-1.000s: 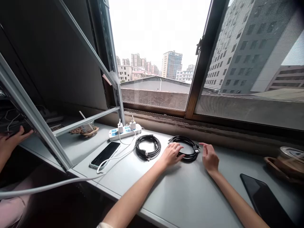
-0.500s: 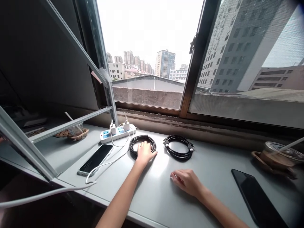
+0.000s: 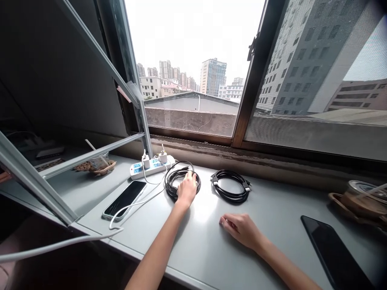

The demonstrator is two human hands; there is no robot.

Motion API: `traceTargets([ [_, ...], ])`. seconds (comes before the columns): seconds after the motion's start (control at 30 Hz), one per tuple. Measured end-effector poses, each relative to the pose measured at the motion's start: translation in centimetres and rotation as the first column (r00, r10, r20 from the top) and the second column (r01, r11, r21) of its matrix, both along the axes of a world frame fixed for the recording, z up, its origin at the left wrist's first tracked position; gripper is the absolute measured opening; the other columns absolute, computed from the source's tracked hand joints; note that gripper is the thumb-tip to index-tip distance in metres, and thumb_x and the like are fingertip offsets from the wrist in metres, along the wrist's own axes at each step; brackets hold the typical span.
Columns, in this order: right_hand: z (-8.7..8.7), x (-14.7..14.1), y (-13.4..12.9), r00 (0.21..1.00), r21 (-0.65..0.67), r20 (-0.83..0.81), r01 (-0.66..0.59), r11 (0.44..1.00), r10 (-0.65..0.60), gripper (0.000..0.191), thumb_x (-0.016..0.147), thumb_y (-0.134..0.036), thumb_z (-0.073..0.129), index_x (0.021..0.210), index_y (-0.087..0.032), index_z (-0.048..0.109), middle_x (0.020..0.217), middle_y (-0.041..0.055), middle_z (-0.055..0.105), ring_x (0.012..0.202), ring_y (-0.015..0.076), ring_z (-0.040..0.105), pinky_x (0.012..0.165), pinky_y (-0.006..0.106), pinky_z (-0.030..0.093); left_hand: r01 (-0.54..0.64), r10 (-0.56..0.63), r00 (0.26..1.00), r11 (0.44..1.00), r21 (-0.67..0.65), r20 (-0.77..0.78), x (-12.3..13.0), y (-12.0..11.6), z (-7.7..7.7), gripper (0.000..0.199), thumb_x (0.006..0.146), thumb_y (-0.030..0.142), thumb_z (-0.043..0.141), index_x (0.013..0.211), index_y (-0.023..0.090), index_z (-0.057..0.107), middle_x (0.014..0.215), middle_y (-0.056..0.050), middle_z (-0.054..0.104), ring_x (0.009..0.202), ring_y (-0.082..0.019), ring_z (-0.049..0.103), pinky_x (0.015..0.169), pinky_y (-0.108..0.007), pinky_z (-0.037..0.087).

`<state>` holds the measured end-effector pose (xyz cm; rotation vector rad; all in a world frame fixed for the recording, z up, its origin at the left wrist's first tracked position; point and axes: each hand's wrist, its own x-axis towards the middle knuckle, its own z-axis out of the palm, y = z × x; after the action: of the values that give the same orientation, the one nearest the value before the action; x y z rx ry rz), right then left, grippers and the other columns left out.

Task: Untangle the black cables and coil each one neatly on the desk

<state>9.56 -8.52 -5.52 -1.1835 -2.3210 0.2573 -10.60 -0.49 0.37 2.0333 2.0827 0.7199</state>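
My left hand (image 3: 186,189) is over the left coil of black cable (image 3: 169,183), its fingers closed on strands at the coil's right side. One loop of that cable stands up loosely above the rest, by the fingertips. The fingers hide part of the coil. To its right lies a second coil of black cable (image 3: 231,198), with plugs showing at its two sides; neither hand touches it. My right hand (image 3: 243,229) rests on the grey desk (image 3: 199,245) in front of this second coil. Its fingers are curled in, and nothing shows in them.
A white power strip (image 3: 137,174) with two chargers stands behind a phone (image 3: 123,201) at left; a white cord (image 3: 117,231) crosses the desk there. Another phone (image 3: 335,253) and a drink cup (image 3: 363,201) are at right. A metal frame (image 3: 99,155) borders the left side.
My left hand has closed its fingers on the left coil, and a cable loop has risen out of it. My right hand stays in place. The view has shifted slightly.
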Motion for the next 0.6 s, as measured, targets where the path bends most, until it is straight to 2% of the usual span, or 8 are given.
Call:
traceTargets([
  [0.1,0.0,0.0,0.0,1.0,-0.025,-0.019,0.0,1.0,0.0,0.037,0.092,-0.027,0.034,0.068,-0.02,0.061,0.05,-0.0019,0.051,0.044,0.0102,0.042,0.051,0.024,0.027,0.054,-0.054,0.998,0.998,-0.014,0.018,0.2,-0.1,-0.2,0.033,0.096,0.037,0.026,0.101,0.018,0.052,0.099,-0.009,0.065,0.087,-0.023,0.063,0.067,-0.03,0.042],
  [0.17,0.1,0.0,0.0,1.0,-0.046,-0.025,0.002,0.999,-0.003,0.037,0.092,-0.027,0.034,0.068,-0.02,0.061,0.05,-0.0022,0.05,0.044,0.0102,0.042,0.051,0.023,0.027,0.104,-0.103,0.994,0.994,-0.023,0.026,0.2,-0.2,-0.5,0.026,0.09,0.042,0.042,0.094,0.019,0.054,0.094,-0.008,0.065,0.085,-0.023,0.062,0.066,-0.029,0.042],
  [0.27,0.2,0.1,0.0,1.0,-0.076,-0.027,0.01,0.997,-0.012,0.037,0.093,-0.028,0.034,0.068,-0.02,0.061,0.05,-0.0022,0.05,0.045,0.0102,0.041,0.051,0.023,0.027,0.146,-0.145,0.988,0.989,-0.026,0.048,0.1,-0.1,-0.9,0.018,0.076,0.032,0.064,0.084,0.019,0.054,0.084,-0.006,0.065,0.08,-0.023,0.062,0.063,-0.027,0.04],
  [0.33,0.2,0.1,0.0,1.0,-0.087,-0.029,0.01,0.996,-0.012,0.038,0.093,-0.028,0.034,0.068,-0.02,0.061,0.051,-0.002,0.051,0.046,0.0103,0.042,0.051,0.023,0.028,0.135,-0.135,0.988,0.991,-0.003,0.074,0.0,-0.1,-1.0,0.011,0.077,0.025,0.062,0.08,0.019,0.053,0.078,-0.004,0.065,0.076,-0.021,0.062,0.061,-0.026,0.038],
  [0.4,0.3,0.1,0.0,0.999,-0.097,-0.033,0.009,0.995,-0.012,0.037,0.093,-0.029,0.034,0.07,-0.02,0.062,0.052,-0.0018,0.052,0.046,0.0106,0.044,0.052,0.023,0.028,0.081,-0.087,0.989,0.995,0.056,0.116,0.1,0.0,-1.0,0.007,0.085,0.026,0.052,0.083,0.02,0.053,0.077,-0.004,0.065,0.073,-0.02,0.062,0.059,-0.025,0.037],
  [0.5,0.5,0.1,-0.1,0.999,-0.115,-0.041,0.009,0.993,-0.014,0.036,0.093,-0.03,0.033,0.074,-0.021,0.063,0.054,-0.0014,0.055,0.048,0.0111,0.047,0.053,0.023,0.03,-0.043,0.007,0.979,0.984,0.17,0.204,0.5,-0.1,-0.7,0.019,0.094,0.032,0.036,0.092,0.02,0.051,0.076,-0.005,0.065,0.071,-0.019,0.062,0.06,-0.026,0.037],
  [0.6,0.7,0.1,-0.1,0.999,-0.135,-0.045,0.015,0.991,-0.021,0.037,0.093,-0.03,0.033,0.075,-0.021,0.064,0.056,-0.0005,0.057,0.048,0.0114,0.047,0.053,0.024,0.029,-0.144,0.063,0.956,0.951,0.273,0.287,0.7,-0.3,-0.4,0.022,0.095,0.033,0.032,0.086,0.019,0.047,0.07,-0.003,0.063,0.065,-0.017,0.061,0.06,-0.026,0.038],
])
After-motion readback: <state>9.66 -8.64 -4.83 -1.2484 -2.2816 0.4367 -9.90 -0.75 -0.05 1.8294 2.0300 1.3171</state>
